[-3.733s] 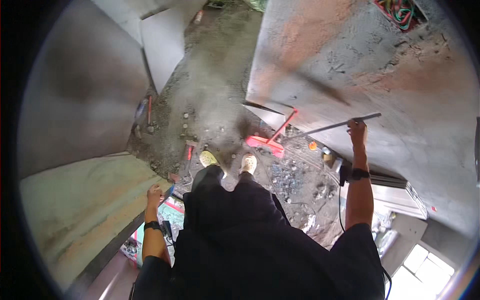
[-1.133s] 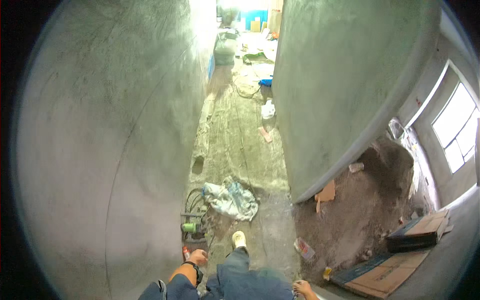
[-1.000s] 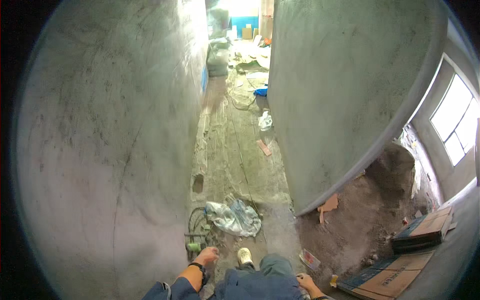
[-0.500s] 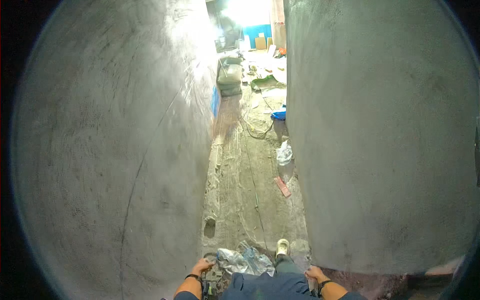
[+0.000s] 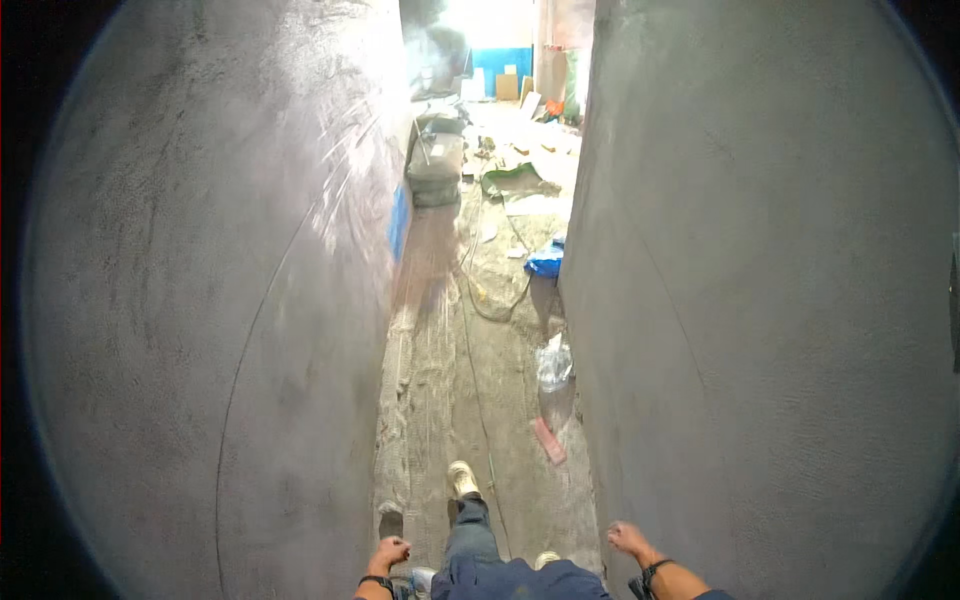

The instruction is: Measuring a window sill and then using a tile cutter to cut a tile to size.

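My left hand (image 5: 390, 551) hangs low at the left, fingers curled inward, with nothing visible in it. A dark band circles its wrist. Beside that wrist, a bit of pale plastic (image 5: 422, 580) shows low on the floor, partly hidden by my body. Out to the right, my right hand (image 5: 627, 539) is loosely closed close to the right wall, also with nothing visible in it. It too has a dark wristband. My left shoe (image 5: 462, 478) is stretched forward on the dusty floor (image 5: 530, 500); only the tip of the other shoe (image 5: 546, 560) shows.
Grey plastered walls rise at left (image 5: 300, 400) and right (image 5: 760, 350). Along the right lie a reddish brick-like piece (image 5: 548, 441), clear plastic (image 5: 553, 365) and a blue bag (image 5: 545, 260). A cable (image 5: 475, 380) runs lengthwise. Stacked sacks (image 5: 436, 165) stand farther left.
I have moved forward along the passage: the floor items now appear nearer, and the crumpled plastic has mostly passed beneath me. My left foot has swung ahead; both hands remain low at my sides.
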{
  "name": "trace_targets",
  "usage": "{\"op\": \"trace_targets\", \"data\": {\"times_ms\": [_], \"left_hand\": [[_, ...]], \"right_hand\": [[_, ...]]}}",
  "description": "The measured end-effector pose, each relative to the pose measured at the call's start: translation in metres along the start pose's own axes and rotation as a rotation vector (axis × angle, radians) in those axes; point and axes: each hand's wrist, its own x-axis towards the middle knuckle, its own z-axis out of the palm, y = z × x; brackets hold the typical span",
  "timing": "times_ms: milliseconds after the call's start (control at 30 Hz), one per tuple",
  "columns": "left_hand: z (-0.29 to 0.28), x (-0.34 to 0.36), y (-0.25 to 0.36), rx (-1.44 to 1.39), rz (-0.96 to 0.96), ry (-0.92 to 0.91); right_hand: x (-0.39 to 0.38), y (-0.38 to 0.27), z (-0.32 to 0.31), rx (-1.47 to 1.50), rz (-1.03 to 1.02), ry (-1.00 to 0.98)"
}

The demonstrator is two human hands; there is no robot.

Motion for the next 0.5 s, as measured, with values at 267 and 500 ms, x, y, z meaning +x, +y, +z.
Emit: {"op": "trace_targets", "data": {"times_ms": [267, 500], "left_hand": [[-0.087, 0.169, 0.205, -0.073, -0.174, -0.102], [-0.103, 0.324, 0.480, -0.039, 0.138, -0.072]], "right_hand": [[0.064, -0.039, 0.013, -0.026, 0.102, 0.016], [0.277, -0.214, -0.035, 0.201, 0.029, -0.041]]}}
